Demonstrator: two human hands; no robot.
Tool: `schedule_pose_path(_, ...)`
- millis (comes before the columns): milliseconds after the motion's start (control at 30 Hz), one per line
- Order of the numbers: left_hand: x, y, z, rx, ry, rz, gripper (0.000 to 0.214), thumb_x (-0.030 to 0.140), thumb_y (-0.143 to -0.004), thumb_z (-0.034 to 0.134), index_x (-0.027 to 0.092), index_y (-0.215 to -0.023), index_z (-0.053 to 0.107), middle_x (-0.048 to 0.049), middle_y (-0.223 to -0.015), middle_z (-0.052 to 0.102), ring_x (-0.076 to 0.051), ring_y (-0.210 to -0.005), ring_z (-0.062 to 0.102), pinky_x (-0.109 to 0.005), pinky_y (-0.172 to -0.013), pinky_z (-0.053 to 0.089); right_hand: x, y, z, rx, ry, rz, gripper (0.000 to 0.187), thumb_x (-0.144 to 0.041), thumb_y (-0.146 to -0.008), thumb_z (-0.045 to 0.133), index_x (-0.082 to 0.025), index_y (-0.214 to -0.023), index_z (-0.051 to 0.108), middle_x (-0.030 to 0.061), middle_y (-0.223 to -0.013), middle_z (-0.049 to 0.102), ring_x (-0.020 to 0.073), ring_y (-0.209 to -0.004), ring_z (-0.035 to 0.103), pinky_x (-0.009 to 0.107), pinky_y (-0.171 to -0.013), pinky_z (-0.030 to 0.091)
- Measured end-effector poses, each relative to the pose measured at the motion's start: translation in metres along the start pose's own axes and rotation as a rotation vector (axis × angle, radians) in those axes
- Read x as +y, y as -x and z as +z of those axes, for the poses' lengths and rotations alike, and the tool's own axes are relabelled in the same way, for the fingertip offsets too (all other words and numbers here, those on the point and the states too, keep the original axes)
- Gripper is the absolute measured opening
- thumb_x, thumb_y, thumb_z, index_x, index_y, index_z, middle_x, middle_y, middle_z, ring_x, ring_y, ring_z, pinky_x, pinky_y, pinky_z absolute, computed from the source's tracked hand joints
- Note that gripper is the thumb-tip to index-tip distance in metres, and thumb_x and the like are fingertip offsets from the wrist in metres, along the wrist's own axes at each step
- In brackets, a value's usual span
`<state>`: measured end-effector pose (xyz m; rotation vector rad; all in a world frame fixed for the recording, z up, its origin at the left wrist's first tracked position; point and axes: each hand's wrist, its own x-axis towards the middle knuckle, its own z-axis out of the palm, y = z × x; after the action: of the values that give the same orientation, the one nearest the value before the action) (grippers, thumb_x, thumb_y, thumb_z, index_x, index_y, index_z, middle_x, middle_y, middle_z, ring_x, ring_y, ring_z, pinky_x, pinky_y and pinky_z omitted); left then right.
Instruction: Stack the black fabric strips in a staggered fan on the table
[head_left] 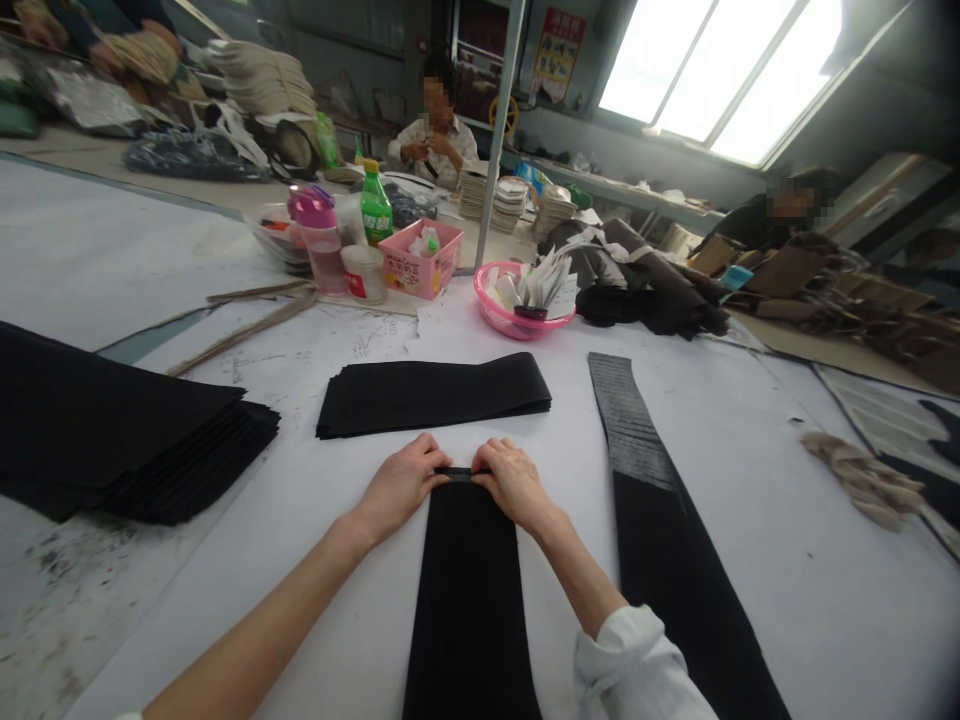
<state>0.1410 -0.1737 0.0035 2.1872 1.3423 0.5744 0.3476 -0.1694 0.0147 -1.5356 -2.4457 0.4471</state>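
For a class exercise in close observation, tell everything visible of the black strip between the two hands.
The black strip looks like matte fabric, long and plain. It lies on the white work surface, running out past the picture's bottom edge. Its far end appears folded over, showing a narrow greyish band; the left hand and right hand pinch that end, one at each side.

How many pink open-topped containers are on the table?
2: the pink box, right of the white cup, and the pink basin, farther right. Others may be hidden behind.
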Motion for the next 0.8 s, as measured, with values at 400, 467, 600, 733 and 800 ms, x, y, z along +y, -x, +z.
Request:
schedule_pose_path(400, 0.004, -0.001, 0.000, -0.017, -0.092, 0.056, 0.006, 0.017, -0.086, 0.056, 0.021, -0.090, 0.060, -0.0020, -0.095, 0.053, -0.017, -0.089, 0.053, -0.028, -0.078, 0.045, -0.003, -0.010, -0.008, -0.068, 0.022, -0.016, 0.012, -0.020, -0.080, 0.070, -0.020, -0.084, 0.058, 0.0011, -0.089, 0.059, 0.0173, -0.088, 0.050, 0.027, -0.070, 0.032)
schedule_pose_path(467, 0.004, -0.001, -0.001, -0.012, -0.100, 0.068, 0.005, 0.017, -0.086, 0.057, 0.021, -0.088, 0.059, -0.0021, -0.095, 0.053, -0.018, -0.091, 0.053, -0.029, -0.078, 0.045, -0.003, -0.008, -0.008, -0.064, 0.016, -0.024, 0.012, -0.018, -0.080, 0.069, -0.020, -0.085, 0.058, 0.0002, -0.089, 0.060, 0.0168, -0.087, 0.050, 0.027, -0.070, 0.033)
schedule_pose_path(600, 0.005, -0.001, -0.001, 0.001, -0.109, 0.095, 0.004, 0.017, -0.086, 0.056, 0.021, -0.086, 0.056, -0.0019, -0.094, 0.054, -0.018, -0.090, 0.052, -0.030, -0.077, 0.045, 0.001, -0.002, -0.004, -0.016, -0.006, -0.056, 0.012, -0.017, -0.082, 0.068, -0.023, -0.089, 0.060, -0.0016, -0.088, 0.061, 0.0167, -0.087, 0.049, 0.028, -0.072, 0.034)
schedule_pose_path(733, 0.005, 0.001, 0.002, 0.025, -0.126, 0.117, 0.006, 0.017, -0.089, 0.052, 0.020, -0.084, 0.054, -0.0021, -0.091, 0.054, -0.018, -0.088, 0.051, -0.030, -0.076, 0.045, 0.006, 0.005, 0.006, 0.073, -0.042, -0.111, 0.009, -0.022, -0.089, 0.062, -0.028, -0.092, 0.068, -0.0004, -0.089, 0.063, 0.0168, -0.088, 0.049, 0.029, -0.076, 0.036)
schedule_pose_path(800, 0.004, 0.003, 0.004, 0.041, -0.143, 0.125, 0.008, 0.017, -0.090, 0.050, 0.020, -0.083, 0.054, -0.0025, -0.090, 0.054, -0.018, -0.088, 0.051, -0.030, -0.076, 0.045, 0.008, 0.009, 0.011, 0.112, -0.045, -0.126, 0.013, -0.027, -0.092, 0.057, -0.029, -0.091, 0.070, 0.0005, -0.090, 0.063, 0.0165, -0.088, 0.049, 0.029, -0.076, 0.037)
